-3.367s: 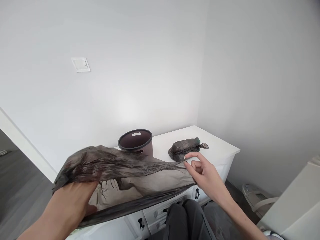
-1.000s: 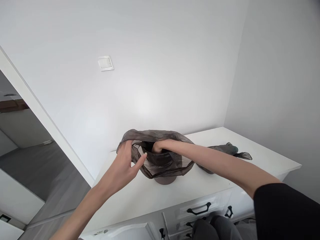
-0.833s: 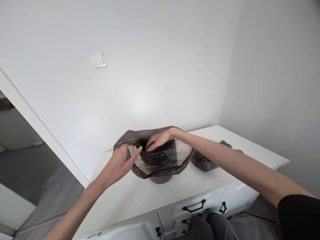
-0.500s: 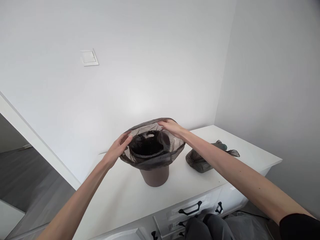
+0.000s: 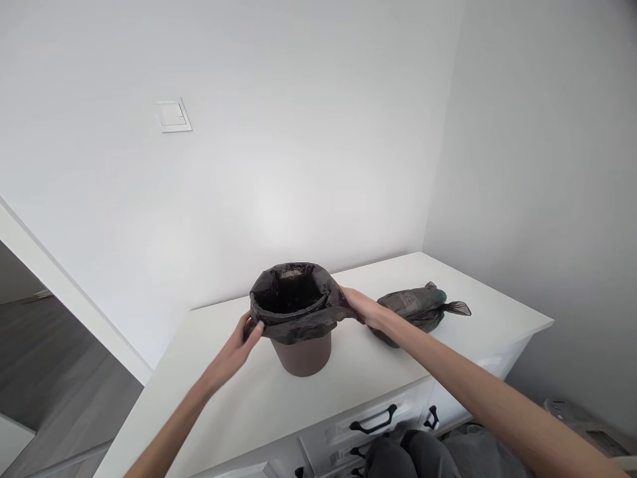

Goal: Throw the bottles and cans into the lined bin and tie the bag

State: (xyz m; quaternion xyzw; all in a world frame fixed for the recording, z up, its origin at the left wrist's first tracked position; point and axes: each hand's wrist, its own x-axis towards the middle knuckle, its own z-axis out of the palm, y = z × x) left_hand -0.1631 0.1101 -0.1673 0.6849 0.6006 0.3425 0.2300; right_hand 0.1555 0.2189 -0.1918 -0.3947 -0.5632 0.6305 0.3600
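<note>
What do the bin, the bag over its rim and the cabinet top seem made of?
Bin: likely matte brown plastic; its wall looks smooth and even. Bag: thin, slightly shiny plastic film, given its fine creases and glints. Cabinet top: smooth white, perhaps painted wood or laminate; no grain shows.

Bin [image 5: 303, 358] on counter [image 5: 239, 411], wall [image 5: 298, 166] behind. Liner [image 5: 298, 330] in and around bin, left hand [image 5: 236, 352] at its left, right hand [image 5: 362, 307] at its right. Second bag [image 5: 413, 307] on counter, right of bin. Switch [image 5: 172, 115] on wall, upper left.
</note>
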